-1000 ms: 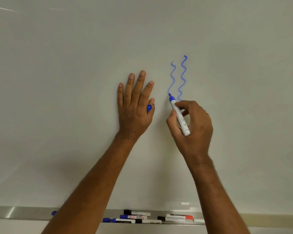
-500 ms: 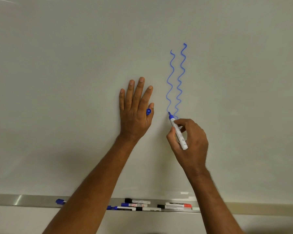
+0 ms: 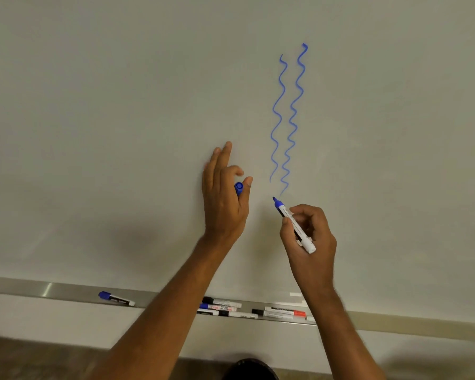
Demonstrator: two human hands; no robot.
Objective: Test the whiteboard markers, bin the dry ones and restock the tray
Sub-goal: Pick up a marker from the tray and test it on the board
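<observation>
My right hand (image 3: 310,242) grips an uncapped blue whiteboard marker (image 3: 294,224), its tip pointing up-left and just off the whiteboard (image 3: 121,105). Two wavy blue lines (image 3: 285,119) run down the board and end right above the tip. My left hand (image 3: 224,193) is turned edge-on to the board and pinches the blue cap (image 3: 239,187) between thumb and forefinger, the other fingers straight. On the metal tray (image 3: 52,290) below lie several markers: one blue-capped (image 3: 115,298) at the left, a cluster of black and blue ones (image 3: 222,307) in the middle, a red-capped one (image 3: 283,312) further right.
The board's lower frame and a pale wall strip run under the tray. A dark rounded shape (image 3: 251,370) shows at the bottom edge. My forearms cross in front of part of the tray.
The marker finished the second wavy line and lifted off the board, moving down. My left hand turned from lying flat on the board to edge-on, with the cap now pinched.
</observation>
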